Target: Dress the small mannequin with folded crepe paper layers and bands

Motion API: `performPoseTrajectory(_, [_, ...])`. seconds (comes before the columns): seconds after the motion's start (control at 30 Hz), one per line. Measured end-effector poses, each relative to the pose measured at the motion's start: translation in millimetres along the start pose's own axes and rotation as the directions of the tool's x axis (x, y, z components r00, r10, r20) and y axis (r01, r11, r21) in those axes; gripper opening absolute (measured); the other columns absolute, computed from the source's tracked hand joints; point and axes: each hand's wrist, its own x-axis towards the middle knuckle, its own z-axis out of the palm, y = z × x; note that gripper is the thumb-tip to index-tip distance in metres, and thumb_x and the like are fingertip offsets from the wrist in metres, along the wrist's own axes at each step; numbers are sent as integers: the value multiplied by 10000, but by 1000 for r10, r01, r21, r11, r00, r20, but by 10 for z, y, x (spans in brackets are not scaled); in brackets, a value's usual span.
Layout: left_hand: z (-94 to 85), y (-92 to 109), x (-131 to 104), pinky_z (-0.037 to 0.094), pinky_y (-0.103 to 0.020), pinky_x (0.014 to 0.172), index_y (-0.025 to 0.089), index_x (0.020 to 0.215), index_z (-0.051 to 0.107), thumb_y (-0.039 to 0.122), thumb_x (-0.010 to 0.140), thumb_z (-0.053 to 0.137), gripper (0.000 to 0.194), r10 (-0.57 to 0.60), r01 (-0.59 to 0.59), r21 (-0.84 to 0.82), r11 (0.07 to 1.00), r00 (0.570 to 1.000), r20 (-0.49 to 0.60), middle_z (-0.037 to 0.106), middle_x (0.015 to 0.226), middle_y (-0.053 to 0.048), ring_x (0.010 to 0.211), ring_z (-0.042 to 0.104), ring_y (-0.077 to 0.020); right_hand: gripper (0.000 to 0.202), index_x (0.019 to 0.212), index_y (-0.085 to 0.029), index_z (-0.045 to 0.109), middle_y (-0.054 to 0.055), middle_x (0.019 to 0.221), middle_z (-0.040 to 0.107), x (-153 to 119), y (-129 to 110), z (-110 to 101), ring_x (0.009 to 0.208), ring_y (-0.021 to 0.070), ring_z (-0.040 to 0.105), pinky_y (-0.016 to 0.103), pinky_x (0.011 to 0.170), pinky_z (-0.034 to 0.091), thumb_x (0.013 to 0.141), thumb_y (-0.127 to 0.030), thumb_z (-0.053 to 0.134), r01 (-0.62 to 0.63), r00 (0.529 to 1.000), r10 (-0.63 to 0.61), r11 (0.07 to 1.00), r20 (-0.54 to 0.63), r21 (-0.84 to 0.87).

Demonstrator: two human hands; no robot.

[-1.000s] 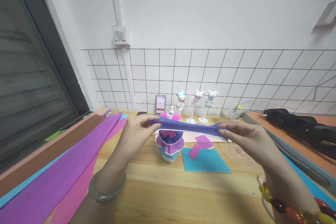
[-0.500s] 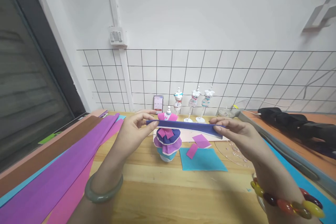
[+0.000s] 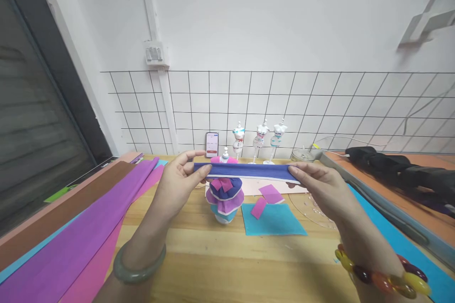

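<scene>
A long blue paper strip with a pale lower edge is stretched level between my two hands, above the wooden table. My left hand pinches its left end and my right hand pinches its right end. Just behind and below the strip stands a small mannequin dressed in layered blue, purple and pink paper ruffles. A teal paper square lies to its right, with two pink paper scraps on and beside it.
Long sheets of purple, pink and brown paper lie along the left. Three small mannequins and a phone stand by the grid wall. A clear dish, a black object and a blue sheet sit on the right.
Both hands have levelled the blue strip and drawn it straighter; it sloped down to the right a second ago. The view has shifted slightly, so everything sits a little further left.
</scene>
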Motion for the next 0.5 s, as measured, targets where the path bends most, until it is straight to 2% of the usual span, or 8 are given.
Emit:
performPoseTrajectory(0.17, [7,-1,-9,540,-257,589,204,1195,530,396,746,701,518,17,-18,-12,1000,1000,-17,736,831,-36,663,678,-164,295,895,-220,736,29,711,675,21,39,-4,624,164,584,257,550,500,780,-478,651,126,991,-126,992,-54,-3])
performPoseTrajectory(0.33, [44,-3,-9,554,-260,638,200,1172,544,405,756,688,486,29,-30,-7,1000,999,-19,733,895,-43,662,673,-147,281,909,-219,712,10,675,615,42,71,-10,619,145,549,247,580,471,817,-466,616,167,984,-167,986,-67,-1])
performPoseTrajectory(0.5, [59,-8,-6,545,-256,625,193,1161,554,412,764,673,469,57,-57,11,998,998,-14,723,860,-35,643,652,-136,241,911,-227,688,-14,622,557,35,54,-16,636,137,532,237,598,445,855,-434,580,219,975,-219,976,-29,10])
